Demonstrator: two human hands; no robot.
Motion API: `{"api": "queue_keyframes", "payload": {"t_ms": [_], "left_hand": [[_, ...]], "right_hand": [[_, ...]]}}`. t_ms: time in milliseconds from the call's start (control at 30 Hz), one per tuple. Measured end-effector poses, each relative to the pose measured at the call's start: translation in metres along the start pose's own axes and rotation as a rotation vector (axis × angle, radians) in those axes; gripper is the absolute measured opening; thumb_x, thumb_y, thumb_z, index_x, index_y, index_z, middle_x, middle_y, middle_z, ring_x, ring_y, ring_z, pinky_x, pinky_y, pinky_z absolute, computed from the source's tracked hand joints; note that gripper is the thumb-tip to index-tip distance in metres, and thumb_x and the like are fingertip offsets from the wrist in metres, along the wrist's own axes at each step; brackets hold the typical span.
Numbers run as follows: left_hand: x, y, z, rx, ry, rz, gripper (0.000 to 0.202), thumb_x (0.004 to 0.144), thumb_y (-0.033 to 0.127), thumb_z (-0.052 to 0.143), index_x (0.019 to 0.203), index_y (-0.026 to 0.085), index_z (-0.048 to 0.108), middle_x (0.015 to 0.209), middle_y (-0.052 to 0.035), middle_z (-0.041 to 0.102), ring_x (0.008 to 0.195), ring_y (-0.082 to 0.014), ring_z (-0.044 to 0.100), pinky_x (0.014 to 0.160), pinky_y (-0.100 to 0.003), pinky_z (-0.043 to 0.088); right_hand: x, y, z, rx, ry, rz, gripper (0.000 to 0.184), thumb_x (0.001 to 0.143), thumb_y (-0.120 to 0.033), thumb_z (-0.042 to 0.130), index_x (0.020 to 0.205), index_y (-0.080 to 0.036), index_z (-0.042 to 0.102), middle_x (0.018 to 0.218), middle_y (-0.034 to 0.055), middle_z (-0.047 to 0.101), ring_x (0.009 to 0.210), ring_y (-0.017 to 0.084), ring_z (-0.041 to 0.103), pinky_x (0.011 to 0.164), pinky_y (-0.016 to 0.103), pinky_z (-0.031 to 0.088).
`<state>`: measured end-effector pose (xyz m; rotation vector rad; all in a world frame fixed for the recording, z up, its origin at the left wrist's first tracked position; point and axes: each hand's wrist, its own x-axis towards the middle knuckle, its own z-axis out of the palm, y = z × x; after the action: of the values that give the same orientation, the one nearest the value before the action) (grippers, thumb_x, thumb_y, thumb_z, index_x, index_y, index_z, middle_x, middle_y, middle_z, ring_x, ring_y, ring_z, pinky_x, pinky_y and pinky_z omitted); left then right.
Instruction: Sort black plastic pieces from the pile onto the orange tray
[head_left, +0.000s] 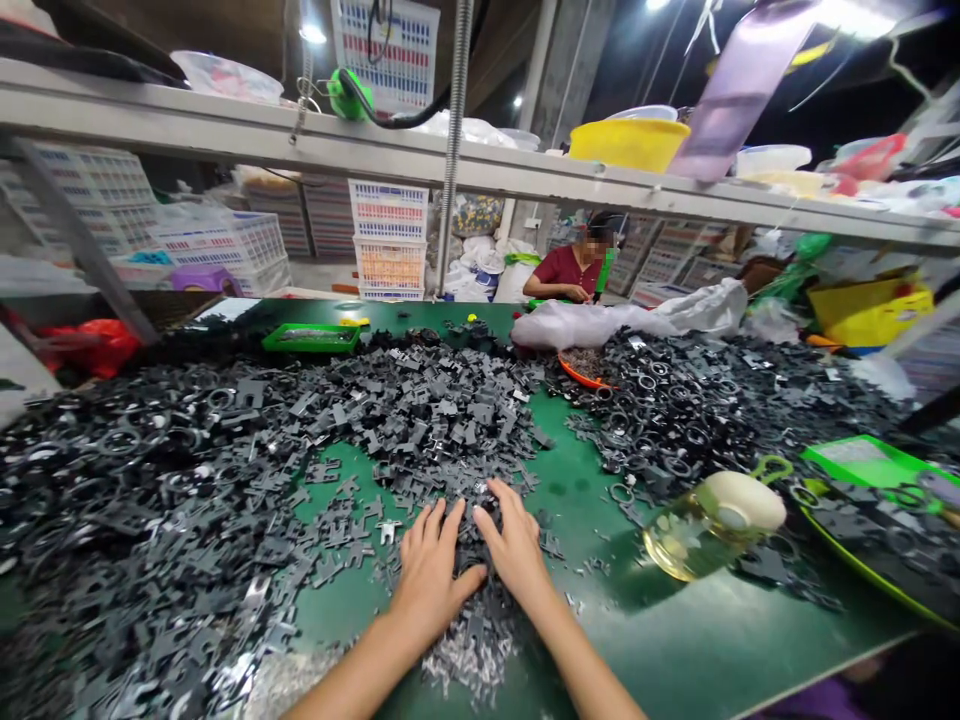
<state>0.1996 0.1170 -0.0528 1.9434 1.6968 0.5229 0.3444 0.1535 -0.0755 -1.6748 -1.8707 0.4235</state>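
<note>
head view: we are looking down at our two bare hands working in a heap of dark grey flat parts (457, 440) on a green table (637, 640). our left hand (429, 578) and our right hand (514, 545) are lying palm down side by side, fingers spread wide, pressing into the near edge of the heap; neither is closing on anything we can pick out. the parts are looking like thin stamped pieces, probably plastic or rubber, so we are judging them light and fairly stiff, with notched arms that snag on one another and slide apart in loose drifts. we would take hold by sweeping under a drift with open fingers, or by pinching a single piece at its flat edge. more parts are spreading left and right, with dark rings (645, 420) among them. a glass bottle (701, 530) with a white cap is lying to the right of our right hand, near a green tray (862, 462). beyond the heap, an orange dish (581, 375) is sitting by a white bag (630, 315), and a co-worker (574, 272) is working at the table's far end, under a shelf (450, 165).
</note>
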Motion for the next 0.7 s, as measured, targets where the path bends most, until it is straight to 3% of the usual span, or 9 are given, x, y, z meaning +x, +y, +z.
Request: {"api": "queue_keyframes", "payload": {"t_ms": [133, 233, 333, 433, 533, 633, 700], "left_hand": [[0.003, -0.005, -0.005, -0.059, 0.036, -0.003, 0.066, 0.081, 0.026, 0.046, 0.143, 0.013, 0.028, 0.147, -0.0117, 0.036, 0.136, -0.0228, 0.029, 0.111, -0.038, 0.026], [-0.001, -0.011, -0.015, -0.085, 0.058, -0.013, 0.066, 0.083, 0.024, 0.043, 0.144, 0.010, 0.022, 0.148, -0.0125, 0.033, 0.137, -0.0200, 0.027, 0.112, -0.035, 0.025], [-0.012, -0.015, -0.024, -0.086, 0.056, -0.021, 0.072, 0.080, 0.032, 0.050, 0.145, 0.015, 0.022, 0.153, -0.0117, 0.023, 0.140, -0.0260, 0.019, 0.113, -0.044, 0.021], [-0.021, -0.012, -0.026, -0.039, -0.035, -0.006, 0.087, 0.071, 0.042, 0.064, 0.146, 0.024, 0.023, 0.157, -0.0083, 0.008, 0.142, -0.0341, 0.005, 0.112, -0.055, 0.013], [-0.024, -0.008, -0.022, 0.033, -0.124, 0.003, 0.091, 0.067, 0.043, 0.069, 0.145, 0.030, 0.024, 0.157, -0.0071, 0.002, 0.140, -0.0381, -0.003, 0.110, -0.061, 0.007], [-0.021, -0.005, -0.019, 0.062, -0.129, -0.015, 0.085, 0.069, 0.038, 0.067, 0.144, 0.031, 0.026, 0.156, -0.0066, 0.001, 0.140, -0.0381, -0.003, 0.110, -0.060, 0.007], [-0.020, -0.005, -0.018, 0.058, -0.117, -0.028, 0.082, 0.071, 0.033, 0.064, 0.144, 0.031, 0.027, 0.156, -0.0064, 0.002, 0.140, -0.0369, -0.002, 0.111, -0.058, 0.008]], "right_hand": [[0.005, -0.026, 0.007, 0.073, -0.026, -0.154, 0.039, 0.094, -0.036, 0.035, 0.126, -0.020, 0.051, 0.133, 0.0088, 0.051, 0.126, 0.019, 0.044, 0.105, 0.035, 0.037], [0.020, -0.022, -0.001, 0.090, 0.008, -0.189, 0.038, 0.092, -0.038, 0.043, 0.126, -0.022, 0.052, 0.135, 0.0059, 0.050, 0.126, 0.018, 0.044, 0.105, 0.031, 0.036], [0.047, 0.005, -0.018, 0.059, 0.129, -0.069, 0.034, 0.093, -0.035, 0.045, 0.122, -0.018, 0.053, 0.130, 0.0096, 0.052, 0.123, 0.022, 0.045, 0.105, 0.038, 0.035], [0.074, 0.031, -0.025, 0.000, 0.221, 0.112, 0.030, 0.095, -0.032, 0.045, 0.120, -0.018, 0.053, 0.125, 0.0088, 0.053, 0.113, 0.024, 0.052, 0.096, 0.047, 0.042], [0.090, 0.035, -0.012, -0.033, 0.212, 0.211, 0.029, 0.096, -0.032, 0.045, 0.120, -0.018, 0.054, 0.124, 0.0078, 0.054, 0.109, 0.022, 0.055, 0.091, 0.045, 0.045], [0.092, 0.020, 0.012, -0.030, 0.172, 0.255, 0.037, 0.092, -0.034, 0.053, 0.126, -0.018, 0.049, 0.132, 0.0093, 0.047, 0.116, 0.027, 0.050, 0.095, 0.051, 0.041], [0.088, 0.006, 0.026, -0.013, 0.120, 0.246, 0.041, 0.092, -0.037, 0.049, 0.129, -0.020, 0.047, 0.138, 0.0112, 0.041, 0.123, 0.030, 0.044, 0.098, 0.056, 0.035]]}}
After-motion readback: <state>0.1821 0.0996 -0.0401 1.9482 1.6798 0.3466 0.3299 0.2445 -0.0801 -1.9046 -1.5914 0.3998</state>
